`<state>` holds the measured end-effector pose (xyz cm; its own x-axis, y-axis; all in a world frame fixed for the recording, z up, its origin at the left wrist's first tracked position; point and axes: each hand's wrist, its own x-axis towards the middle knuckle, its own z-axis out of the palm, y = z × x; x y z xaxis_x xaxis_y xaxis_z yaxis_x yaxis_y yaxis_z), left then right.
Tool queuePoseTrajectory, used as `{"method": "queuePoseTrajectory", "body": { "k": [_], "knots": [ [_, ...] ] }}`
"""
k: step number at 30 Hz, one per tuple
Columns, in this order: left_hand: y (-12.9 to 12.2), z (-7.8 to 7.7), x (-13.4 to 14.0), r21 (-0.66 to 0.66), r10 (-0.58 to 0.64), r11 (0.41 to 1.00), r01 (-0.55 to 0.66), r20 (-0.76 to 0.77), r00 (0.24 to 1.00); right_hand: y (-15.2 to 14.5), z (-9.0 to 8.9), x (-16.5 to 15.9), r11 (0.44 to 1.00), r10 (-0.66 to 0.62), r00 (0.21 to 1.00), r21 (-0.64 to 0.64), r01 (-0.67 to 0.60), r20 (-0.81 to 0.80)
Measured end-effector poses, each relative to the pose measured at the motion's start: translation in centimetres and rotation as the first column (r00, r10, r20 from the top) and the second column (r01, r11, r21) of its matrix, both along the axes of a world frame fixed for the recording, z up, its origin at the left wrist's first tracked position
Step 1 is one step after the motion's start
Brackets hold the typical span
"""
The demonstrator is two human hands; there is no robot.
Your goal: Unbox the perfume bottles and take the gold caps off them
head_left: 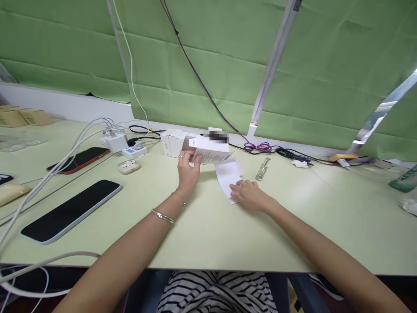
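Observation:
My left hand is closed on a small white cardboard box with grey print along its side, tilted above the table. Under the box's right end, a strip of white paper or thin card slants down toward me; whether it is joined to the box I cannot tell. The fingers of my right hand are bent together on the strip's near right edge. Beyond that hand lies a small clear object with a metallic look. White boxes stand just behind my left hand.
To the left lie a large phone, another phone, a pale earphone case and a white charger with several cables. Coiled black cables run along the back wall. A green bottle is at the far right.

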<state>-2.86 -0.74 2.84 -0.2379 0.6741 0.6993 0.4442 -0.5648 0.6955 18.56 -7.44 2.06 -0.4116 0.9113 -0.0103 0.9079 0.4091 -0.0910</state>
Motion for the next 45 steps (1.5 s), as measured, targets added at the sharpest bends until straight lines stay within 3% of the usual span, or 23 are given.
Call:
{"method": "queuePoseTrajectory", "body": {
  "k": [3,6,8,10,12,14,18,21,23,26,29,32,34,35,37,39,41,43,45],
  "knots": [
    [0.2,-0.1,-0.1,0.000,0.033,0.999,-0.033,0.021,0.999,-0.1,0.9,-1.0,0.991,0.024,0.984,0.135,0.001,-0.178],
    [0.3,-0.2,-0.2,0.008,0.051,0.999,-0.052,0.052,0.997,2.4,1.7,-0.5,0.911,-0.133,0.926,0.324,0.254,-0.354],
    [0.4,-0.2,-0.3,-0.002,0.052,0.999,-0.052,0.084,0.995,4.6,1.7,0.2,0.920,-0.242,0.889,0.199,0.337,-0.389],
    [0.5,-0.2,-0.4,-0.016,0.045,0.999,-0.043,0.106,0.993,6.2,1.2,0.7,0.957,-0.268,0.892,0.002,0.289,-0.363],
    [0.5,-0.2,-0.5,-0.017,0.036,0.999,-0.034,0.117,0.992,6.6,0.4,0.8,0.970,-0.241,0.903,-0.051,0.239,-0.357],
    [0.5,-0.2,-0.5,-0.010,0.024,1.000,-0.023,0.122,0.992,6.0,-0.3,0.8,0.966,-0.229,0.896,0.022,0.256,-0.380],
    [0.1,0.0,-0.3,-0.002,0.002,1.000,-0.002,0.120,0.993,3.2,-1.2,1.4,0.910,-0.120,0.899,0.315,0.269,-0.421],
    [-0.1,0.0,0.0,0.016,-0.016,1.000,0.014,0.108,0.994,0.8,-1.8,2.4,0.863,0.060,0.943,0.491,0.116,-0.328],
    [-0.2,0.0,0.2,0.025,-0.025,0.999,0.023,0.090,0.996,-0.8,-2.4,3.0,0.873,0.177,0.950,0.487,-0.031,-0.256],
    [-0.4,-0.2,0.5,0.025,-0.064,0.998,0.063,0.041,0.997,-2.8,-3.3,3.8,0.909,0.287,0.927,0.373,-0.185,-0.241],
    [-0.8,-0.4,0.9,0.039,-0.123,0.992,0.124,-0.012,0.992,-3.7,-3.2,4.4,0.921,0.269,0.895,0.367,-0.131,-0.355],
    [-1.4,-0.8,1.4,0.066,-0.183,0.979,0.193,-0.126,0.975,-3.1,-1.2,4.5,0.836,0.227,0.825,0.538,0.108,-0.518],
    [-1.9,-1.2,1.7,0.069,-0.272,0.951,0.300,-0.271,0.923,-2.3,1.0,4.3,0.812,0.175,0.794,0.541,0.219,-0.583],
    [-2.3,-1.3,1.9,0.043,-0.337,0.926,0.375,-0.353,0.873,-2.0,2.1,4.1,0.855,0.158,0.805,0.488,0.178,-0.571],
    [-2.9,-1.4,2.3,-0.087,-0.498,0.844,0.530,-0.494,0.712,-1.7,3.6,3.5,0.963,0.156,0.883,0.269,-0.035,-0.443],
    [-3.6,-1.2,2.7,-0.284,-0.655,0.729,0.622,-0.553,0.515,-1.8,3.8,2.7,0.984,0.179,0.946,0.055,-0.170,-0.269],
    [-3.9,-0.7,2.7,-0.454,-0.767,0.621,0.639,-0.523,0.373,-2.2,3.2,2.1,0.986,0.162,0.977,-0.009,-0.164,-0.138],
    [-3.8,-0.1,2.4,-0.551,-0.823,0.561,0.618,-0.447,0.350,-2.5,2.3,1.6,0.992,0.121,0.989,-0.014,-0.122,-0.089],
    [-3.4,0.2,1.9,-0.590,-0.829,0.559,0.583,-0.376,0.415,-2.8,1.7,1.4,0.990,0.107,0.990,-0.083,-0.115,-0.088]
  ]
}}
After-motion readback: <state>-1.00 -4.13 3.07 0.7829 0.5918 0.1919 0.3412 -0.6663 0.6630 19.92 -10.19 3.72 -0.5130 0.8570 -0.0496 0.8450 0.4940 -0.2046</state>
